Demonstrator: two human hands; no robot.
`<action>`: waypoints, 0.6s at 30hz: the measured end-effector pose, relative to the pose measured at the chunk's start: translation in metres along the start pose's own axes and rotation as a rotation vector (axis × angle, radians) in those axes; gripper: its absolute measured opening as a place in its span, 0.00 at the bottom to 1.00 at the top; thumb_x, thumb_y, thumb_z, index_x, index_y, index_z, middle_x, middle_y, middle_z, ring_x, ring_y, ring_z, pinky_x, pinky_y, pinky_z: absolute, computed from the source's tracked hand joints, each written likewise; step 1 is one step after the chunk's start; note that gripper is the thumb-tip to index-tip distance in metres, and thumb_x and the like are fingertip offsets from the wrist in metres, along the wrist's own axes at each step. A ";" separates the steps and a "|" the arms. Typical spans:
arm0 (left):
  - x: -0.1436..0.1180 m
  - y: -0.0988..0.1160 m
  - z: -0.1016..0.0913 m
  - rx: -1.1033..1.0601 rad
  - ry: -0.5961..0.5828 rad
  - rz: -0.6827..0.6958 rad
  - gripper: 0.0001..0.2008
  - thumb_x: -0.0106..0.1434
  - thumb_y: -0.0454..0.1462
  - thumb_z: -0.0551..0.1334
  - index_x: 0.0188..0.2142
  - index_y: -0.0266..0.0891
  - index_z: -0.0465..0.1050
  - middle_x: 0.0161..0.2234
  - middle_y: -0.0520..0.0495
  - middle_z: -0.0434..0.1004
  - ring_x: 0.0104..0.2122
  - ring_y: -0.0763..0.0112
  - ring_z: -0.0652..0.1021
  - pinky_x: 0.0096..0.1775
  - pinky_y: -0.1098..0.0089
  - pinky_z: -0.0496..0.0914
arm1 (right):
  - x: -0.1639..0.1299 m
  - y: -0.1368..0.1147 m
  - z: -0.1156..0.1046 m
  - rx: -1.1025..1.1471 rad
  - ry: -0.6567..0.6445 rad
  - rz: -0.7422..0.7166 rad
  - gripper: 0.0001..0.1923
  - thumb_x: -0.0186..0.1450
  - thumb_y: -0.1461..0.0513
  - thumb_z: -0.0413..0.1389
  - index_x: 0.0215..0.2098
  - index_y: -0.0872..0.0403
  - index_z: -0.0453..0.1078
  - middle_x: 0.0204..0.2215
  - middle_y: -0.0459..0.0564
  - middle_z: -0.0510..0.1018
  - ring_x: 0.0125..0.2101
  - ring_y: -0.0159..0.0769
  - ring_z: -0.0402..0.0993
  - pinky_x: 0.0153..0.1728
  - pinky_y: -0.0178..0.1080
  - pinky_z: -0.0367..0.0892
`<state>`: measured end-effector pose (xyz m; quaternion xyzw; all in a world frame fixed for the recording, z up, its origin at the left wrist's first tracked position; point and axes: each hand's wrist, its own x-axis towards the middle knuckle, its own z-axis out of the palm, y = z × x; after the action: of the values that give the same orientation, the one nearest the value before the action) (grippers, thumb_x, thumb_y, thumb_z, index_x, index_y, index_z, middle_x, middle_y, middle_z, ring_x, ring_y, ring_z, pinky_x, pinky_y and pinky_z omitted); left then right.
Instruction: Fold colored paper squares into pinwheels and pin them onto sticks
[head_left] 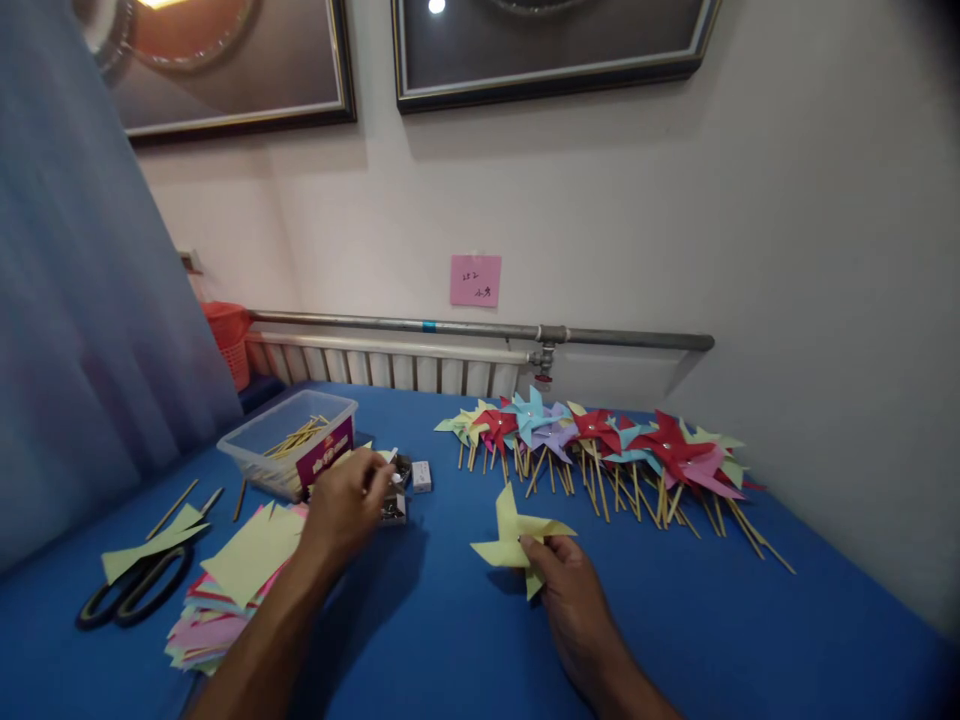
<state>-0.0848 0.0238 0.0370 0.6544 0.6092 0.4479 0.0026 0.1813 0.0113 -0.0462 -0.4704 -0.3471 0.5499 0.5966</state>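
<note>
On blue table (pixel 675 640) | right hand (pixel 570 590) pinches yellow pinwheel (pixel 517 535) | left hand (pixel 346 505) curled over small box (pixel 395 495), contents unclear

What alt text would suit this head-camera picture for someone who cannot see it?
A right hand pins a folded yellow paper pinwheel to a blue table while the left hand reaches into a small box of pins. Finished pinwheels on sticks lie behind; paper squares and scissors lie left.
</note>
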 end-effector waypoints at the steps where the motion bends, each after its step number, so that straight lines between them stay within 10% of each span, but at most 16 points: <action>1: -0.004 0.006 0.006 0.009 -0.115 0.049 0.10 0.66 0.42 0.59 0.30 0.42 0.73 0.25 0.51 0.77 0.26 0.68 0.75 0.32 0.69 0.63 | 0.001 -0.002 -0.001 0.004 0.000 -0.008 0.19 0.50 0.50 0.72 0.30 0.54 0.77 0.22 0.45 0.80 0.25 0.38 0.75 0.29 0.38 0.68; 10: -0.029 0.030 0.044 -0.096 -0.351 0.171 0.16 0.72 0.41 0.53 0.32 0.42 0.75 0.32 0.46 0.79 0.36 0.64 0.77 0.41 0.67 0.65 | -0.001 -0.002 0.001 -0.011 -0.021 -0.004 0.17 0.52 0.52 0.71 0.34 0.53 0.78 0.25 0.46 0.82 0.28 0.42 0.78 0.30 0.39 0.69; 18: -0.032 0.034 0.042 -0.376 -0.501 -0.003 0.20 0.75 0.48 0.49 0.37 0.41 0.74 0.28 0.52 0.71 0.30 0.68 0.73 0.35 0.69 0.62 | -0.003 0.000 0.002 0.007 -0.057 -0.005 0.20 0.51 0.50 0.72 0.34 0.54 0.79 0.25 0.46 0.82 0.28 0.40 0.77 0.29 0.37 0.68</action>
<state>-0.0283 0.0126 0.0117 0.7316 0.4969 0.3777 0.2742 0.1796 0.0087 -0.0450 -0.4516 -0.3630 0.5629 0.5895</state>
